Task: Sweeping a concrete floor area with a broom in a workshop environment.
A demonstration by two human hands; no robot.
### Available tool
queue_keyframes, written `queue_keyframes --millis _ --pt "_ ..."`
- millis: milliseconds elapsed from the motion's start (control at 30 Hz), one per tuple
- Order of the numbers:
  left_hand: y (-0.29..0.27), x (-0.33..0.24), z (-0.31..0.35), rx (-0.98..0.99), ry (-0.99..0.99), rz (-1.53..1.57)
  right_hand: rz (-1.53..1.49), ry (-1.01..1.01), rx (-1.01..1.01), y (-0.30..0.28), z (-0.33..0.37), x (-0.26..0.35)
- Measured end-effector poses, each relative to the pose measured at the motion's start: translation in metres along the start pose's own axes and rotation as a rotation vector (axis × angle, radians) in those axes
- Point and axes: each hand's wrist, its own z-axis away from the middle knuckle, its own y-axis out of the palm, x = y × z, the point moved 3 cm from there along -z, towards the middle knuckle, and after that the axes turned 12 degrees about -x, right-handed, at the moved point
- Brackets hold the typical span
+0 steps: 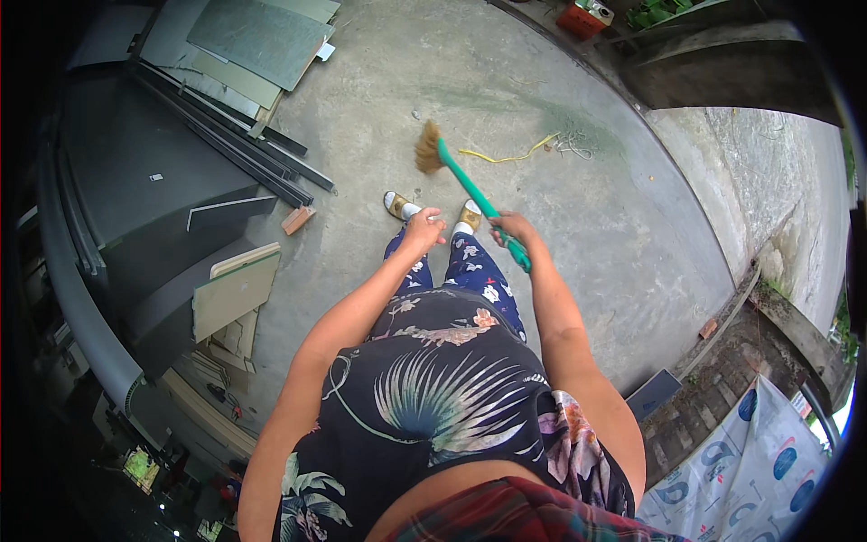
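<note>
"Cataloguing the main article: what, and where?"

"One broom: green handle, tan bristle head. Lies ahead of the body, above grey concrete floor; bristles at the far left end, butt at the near right. Whether bristles touch floor: cannot tell."

"Grip?"

"Right hand: fingers wrapped round the broom's handle near the butt, a short green length showing past them. Left hand: left of the broom's handle, apart from it, fingers loosely curled; palm hidden, nothing visible within, so contents cannot be told."

"Handling?"

"Judged light. Handle probably stiff and smooth, perhaps slippery if damp; bristles probably soft, springy, liable to bend or shed. Best hold: near part of the handle, with room for a second hand farther along; not the bristles."

"Lying about the broom?"

"Yellow strip: right of its bristle head, apart. Pale string tangle: farther right of it. Reddish brick: well to its left."
</note>
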Motion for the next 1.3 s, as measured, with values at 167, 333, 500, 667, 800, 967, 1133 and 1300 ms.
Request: queue_keyframes --millis 167,333,500,667,800,967,1133,1300 --pt "0.017 0.012 0.010 0.029 0.009 -0.087 -0.190 0.063 -0.179 -0.115 0.037 -0.042" --pt "0.039 0.000 0.023 0.097 0.003 -0.083 -0.253 0.091 -0.429 -0.165 0.057 -0.068" --pt "0.040 -0.006 0.023 0.105 -0.002 -0.039 -0.038 -0.168 -0.635 -0.158 0.044 -0.073" --pt "0.037 -0.003 0.020 0.130 -0.020 -0.054 -0.318 -0.264 -0.540 -0.124 0.079 -0.038" --pt "0.040 -0.017 0.022 0.161 -0.023 -0.096 -0.140 -0.464 -0.463 -0.089 0.065 -0.002" --pt "0.019 -0.028 0.000 0.164 0.008 -0.128 -0.039 -0.555 -0.293 -0.005 0.051 0.077" --pt "-0.019 -0.047 -0.023 0.142 0.028 -0.194 -0.077 -0.592 -0.045 0.082 0.024 0.137" --pt "-0.081 -0.031 -0.052 0.051 -0.018 -0.235 0.071 -0.180 0.248 0.170 -0.024 0.184"
